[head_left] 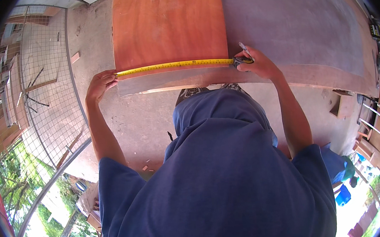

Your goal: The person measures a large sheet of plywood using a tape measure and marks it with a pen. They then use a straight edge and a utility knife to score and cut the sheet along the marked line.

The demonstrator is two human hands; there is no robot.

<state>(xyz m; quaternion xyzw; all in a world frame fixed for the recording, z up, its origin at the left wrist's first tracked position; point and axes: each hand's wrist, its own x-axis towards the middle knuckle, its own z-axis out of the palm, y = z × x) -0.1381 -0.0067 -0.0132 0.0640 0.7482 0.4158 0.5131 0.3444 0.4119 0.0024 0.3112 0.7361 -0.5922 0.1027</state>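
A yellow tape measure (176,65) is stretched across the near edge of a reddish-brown wooden board (168,25). At the board's left edge, my left hand (101,84) pinches the end of the tape. My right hand (257,63) grips the dark tape case at the board's right edge. A slim pale pen or marker (243,48) sticks up from between the right fingers. Under the board lies a larger greyish sheet (290,19) on the worktable, whose worn wooden near edge (186,80) shows in front of the tape.
To the left stands a wire mesh panel (45,86) with stacked timber behind it. A small wooden block (75,57) lies on the concrete floor. An open wooden box (343,104) sits to the right, beside wood pieces and tools along the wall.
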